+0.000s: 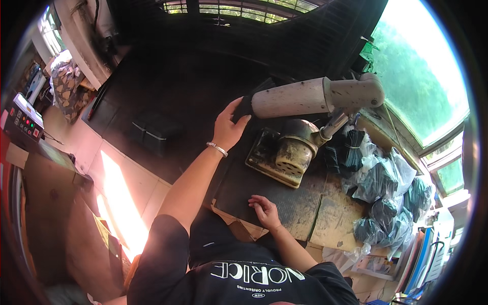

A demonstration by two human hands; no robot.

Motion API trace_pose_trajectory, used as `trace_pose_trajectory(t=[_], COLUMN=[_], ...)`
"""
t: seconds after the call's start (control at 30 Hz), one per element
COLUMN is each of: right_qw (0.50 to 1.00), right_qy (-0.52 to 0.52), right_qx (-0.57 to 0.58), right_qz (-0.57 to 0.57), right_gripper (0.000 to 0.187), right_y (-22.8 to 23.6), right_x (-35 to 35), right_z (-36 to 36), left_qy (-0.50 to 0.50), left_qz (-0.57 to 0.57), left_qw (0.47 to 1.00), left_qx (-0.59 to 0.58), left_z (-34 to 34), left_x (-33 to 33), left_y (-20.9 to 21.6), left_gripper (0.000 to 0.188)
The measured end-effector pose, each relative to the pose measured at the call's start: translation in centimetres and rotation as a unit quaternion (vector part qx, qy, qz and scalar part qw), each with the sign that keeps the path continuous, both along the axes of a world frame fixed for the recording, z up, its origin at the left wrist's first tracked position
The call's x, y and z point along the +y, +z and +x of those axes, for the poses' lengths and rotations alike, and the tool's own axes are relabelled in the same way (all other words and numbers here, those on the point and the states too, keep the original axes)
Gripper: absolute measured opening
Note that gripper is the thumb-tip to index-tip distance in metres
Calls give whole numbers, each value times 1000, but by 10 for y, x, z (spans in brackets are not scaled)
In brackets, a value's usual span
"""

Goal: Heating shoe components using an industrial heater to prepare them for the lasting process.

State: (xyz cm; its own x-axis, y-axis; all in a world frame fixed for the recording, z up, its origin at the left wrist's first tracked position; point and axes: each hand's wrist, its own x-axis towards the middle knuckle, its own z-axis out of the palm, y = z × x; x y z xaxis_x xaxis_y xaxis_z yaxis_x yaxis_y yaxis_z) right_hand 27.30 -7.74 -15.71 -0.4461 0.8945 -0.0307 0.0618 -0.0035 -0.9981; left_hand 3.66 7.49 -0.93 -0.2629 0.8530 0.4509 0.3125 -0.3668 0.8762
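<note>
Left hand (pixel 229 129), eleven o'clock: apparently grasping dark flat piece (pixel 245 108) beside grey cylindrical metal machine arm (pixel 291 98). Right hand (pixel 266 212), five o'clock: released, loosely curled near dark tabletop (pixel 300 206).

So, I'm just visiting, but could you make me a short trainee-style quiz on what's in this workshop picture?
1. Which hand is at the dark end of the gray metal arm?

2. True or false: the plastic bags lie to the right of the yellowish base under that arm.

3. Choose one. The right hand is:
A) gripping a plastic bag
B) holding nothing that shows
C) pushing against the base

Key:
1. The left hand.
2. True.
3. B.
</note>
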Motion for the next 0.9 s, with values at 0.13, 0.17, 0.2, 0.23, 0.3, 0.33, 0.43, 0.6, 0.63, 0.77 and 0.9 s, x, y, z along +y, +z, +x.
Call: trace_pose_trajectory(t=[0.13,0.17,0.2,0.23,0.3,0.33,0.43,0.6,0.63,0.77,0.9], right_qw=[1000,1000,1000,1000,1000,1000,1000,1000,1000,1000,1000], right_qy=[-5,-3,-3,-3,-4,-6,-7,-7,-8,-8,-8], right_qx=[2,3,1,-1,1,3,2,4,4,2,-5], right_qz=[1,1,2,2,3,3,4,7,11,11,15], right_gripper=[25,25,25,25,24,24,23,23,22,23,23], right_y=[0,0,1,2,3,3,2,0,0,-2,1], right_x=[0,1,1,1,0,0,-1,-2,-2,-1,-1], right_z=[0,0,-1,0,-1,-1,-1,0,0,-1,-1], left_qy=[2,2,3,4,5,2,-5,-6,-10,-24,-23], left_qz=[9,12,12,11,10,11,18,22,22,25,18], left_qw=[1000,1000,1000,1000,1000,1000,1000,999,999,998,997], left_qx=[1,2,2,0,-2,-5,-17,-29,-32,-60,-72], left_z=[0,-1,-2,-2,-2,-3,-4,-6,-8,-13,-16], left_x=[2,2,2,1,-2,-4,-10,-20,-22,-27,-36], left_y=[-1,-3,-4,-4,-4,-4,-2,2,1,-1,3], left_gripper=[48,48,48,48,48,47,47,47,47,46,46])
